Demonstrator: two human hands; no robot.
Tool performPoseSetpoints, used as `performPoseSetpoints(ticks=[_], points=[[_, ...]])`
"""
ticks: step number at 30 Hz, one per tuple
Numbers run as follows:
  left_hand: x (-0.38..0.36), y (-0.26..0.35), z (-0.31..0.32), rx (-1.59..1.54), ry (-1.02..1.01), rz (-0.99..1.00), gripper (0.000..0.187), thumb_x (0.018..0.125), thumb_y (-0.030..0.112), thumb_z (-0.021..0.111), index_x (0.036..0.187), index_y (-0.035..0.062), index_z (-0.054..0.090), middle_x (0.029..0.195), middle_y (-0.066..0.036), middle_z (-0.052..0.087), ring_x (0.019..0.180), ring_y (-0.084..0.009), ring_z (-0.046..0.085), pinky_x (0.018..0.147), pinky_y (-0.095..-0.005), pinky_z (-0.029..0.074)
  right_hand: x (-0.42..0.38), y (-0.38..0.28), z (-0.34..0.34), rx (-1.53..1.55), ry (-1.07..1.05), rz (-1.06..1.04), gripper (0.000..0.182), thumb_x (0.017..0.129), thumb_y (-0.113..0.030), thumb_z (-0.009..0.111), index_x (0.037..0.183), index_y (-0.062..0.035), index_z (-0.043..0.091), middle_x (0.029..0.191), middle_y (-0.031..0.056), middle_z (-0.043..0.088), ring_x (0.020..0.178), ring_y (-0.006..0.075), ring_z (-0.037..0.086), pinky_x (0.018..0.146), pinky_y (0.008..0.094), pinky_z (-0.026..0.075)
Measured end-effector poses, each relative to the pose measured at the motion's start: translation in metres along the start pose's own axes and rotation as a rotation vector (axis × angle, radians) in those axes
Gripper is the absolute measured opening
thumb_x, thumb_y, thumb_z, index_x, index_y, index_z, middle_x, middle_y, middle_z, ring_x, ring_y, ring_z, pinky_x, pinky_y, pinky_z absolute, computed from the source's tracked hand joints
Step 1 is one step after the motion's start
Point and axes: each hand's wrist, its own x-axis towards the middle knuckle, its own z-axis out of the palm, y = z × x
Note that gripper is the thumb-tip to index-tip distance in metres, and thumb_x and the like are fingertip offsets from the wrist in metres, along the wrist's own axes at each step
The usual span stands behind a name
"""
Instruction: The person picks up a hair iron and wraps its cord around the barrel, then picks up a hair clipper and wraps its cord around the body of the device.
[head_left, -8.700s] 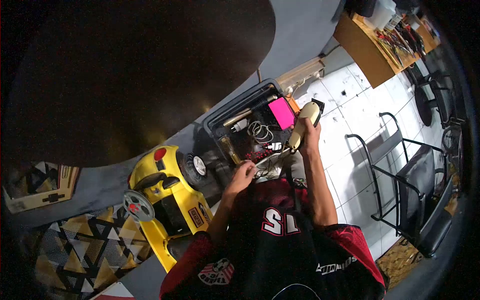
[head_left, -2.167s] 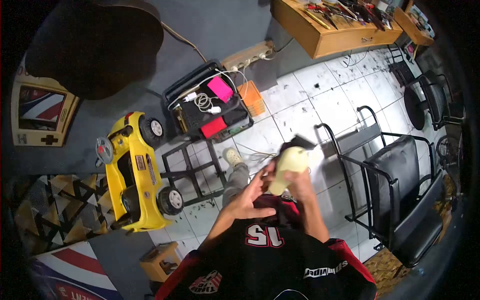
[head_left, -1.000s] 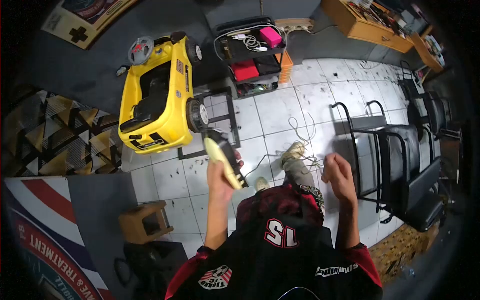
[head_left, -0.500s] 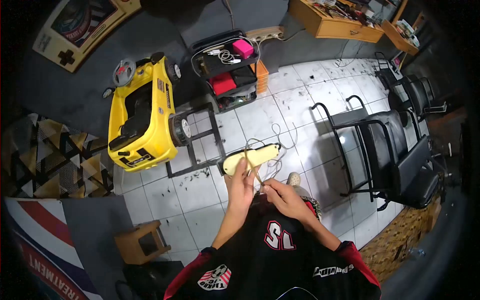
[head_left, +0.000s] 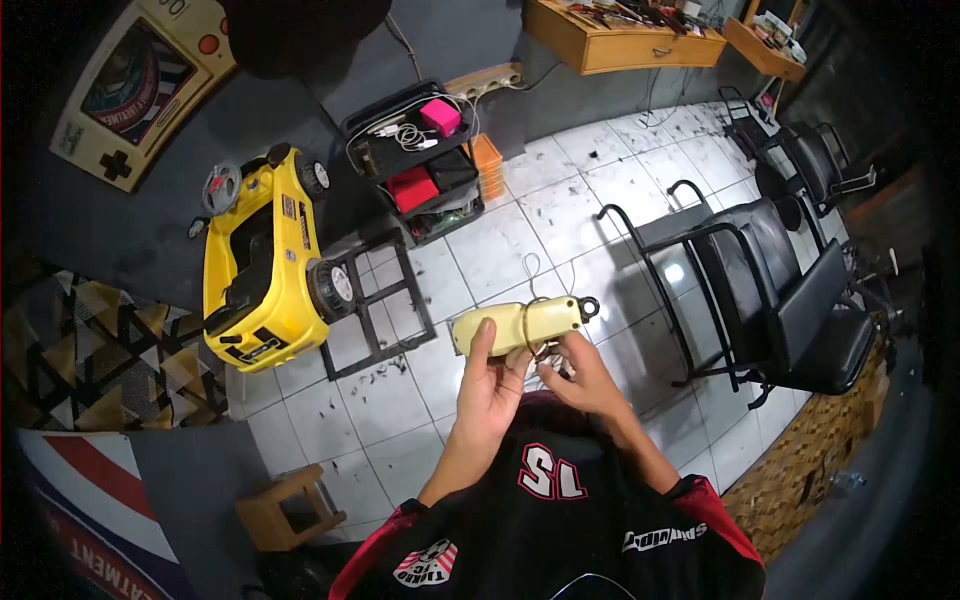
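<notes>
Single view, worn on the head. Looks forward and steeply down over the wearer's own jersey (head_left: 600,500), which fills the near bottom. Left hand (head_left: 488,388) and right hand (head_left: 592,380) close, around mid-frame. Tiled floor (head_left: 505,250) beyond, running up to the far wall (head_left: 565,105). Very wide lens: dark rounded corners, bent lines, room sitting aslant in frame.

Black jersey (head_left: 560,525); red on left sleeve (head_left: 372,548) and right sleeve (head_left: 712,508); white, red-edged number 15 (head_left: 552,472) on front; red-and-white striped crest (head_left: 428,563); white lettering (head_left: 665,538), hard to read; thin pale curved line (head_left: 592,576).
</notes>
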Motion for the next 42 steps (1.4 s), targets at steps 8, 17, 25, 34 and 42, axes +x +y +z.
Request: performPoseSetpoints(ticks=[8, 17, 25, 34, 42], points=[[-0.009, -0.030, 0.014, -0.024, -0.014, 0.116, 0.042, 0.089, 0.037, 0.064, 0.114, 0.0030, 0.056, 0.113, -0.010, 0.063, 0.105, -0.0232, 0.061, 0.092, -0.0375, 0.053, -0.004, -0.015, -0.007, 0.290, 0.083, 0.120, 0.036, 0.094, -0.005, 0.055, 0.127, 0.0007, 0.043, 0.091, 0.0044, 0.056, 0.077, 0.0101, 0.056, 0.066, 0.0244, 0.046], [-0.022, -0.021, -0.028, 0.554, -0.390, 0.080, 0.060, 0.076, 0.008, 0.076, 0.126, -0.0027, 0.045, 0.119, -0.017, 0.060, 0.114, -0.0237, 0.057, 0.095, -0.0353, 0.048, -0.018, -0.032, -0.054, 0.489, 0.156, 0.115, 0.030, 0.095, -0.016, 0.058, 0.119, 0.0023, 0.058, 0.086, 0.0009, 0.056, 0.056, 0.0023, 0.045, 0.048, 0.0188, 0.035], [-0.021, -0.052, -0.002, 0.879, -0.290, -0.039, 0.062, 0.076, 0.014, 0.077, 0.125, -0.0026, 0.043, 0.101, -0.005, 0.055, 0.086, -0.0143, 0.060, 0.077, -0.0283, 0.052, -0.019, -0.055, -0.052, -0.111, 0.397, 0.280, 0.029, 0.079, -0.012, 0.078, 0.101, 0.0026, 0.066, 0.084, 0.0068, 0.064, 0.061, 0.0081, 0.055, 0.052, 0.0235, 0.043], [-0.007, -0.061, 0.002, 0.782, -0.330, 0.220, 0.061, 0.079, 0.003, 0.068, 0.129, -0.0005, 0.034, 0.102, -0.009, 0.054, 0.082, -0.0147, 0.059, 0.069, -0.0279, 0.054, -0.013, -0.062, -0.058, -0.432, 0.125, -0.208, 0.017, 0.081, -0.005, 0.070, 0.097, -0.0033, 0.066, 0.071, 0.0084, 0.049, 0.058, 0.0222, 0.053, 0.052, 0.0332, 0.042], [-0.016, -0.055, 0.010, 0.750, -0.259, -0.091, 0.078, 0.071, 0.027, 0.072, 0.135, -0.0001, 0.038, 0.106, -0.010, 0.056, 0.087, -0.0167, 0.062, 0.070, -0.0328, 0.057, -0.009, -0.062, -0.079, -0.235, 0.141, -0.006, 0.006, 0.085, -0.005, 0.065, 0.088, 0.0007, 0.066, 0.073, 0.0100, 0.057, 0.060, 0.0206, 0.055, 0.054, 0.0307, 0.041]])
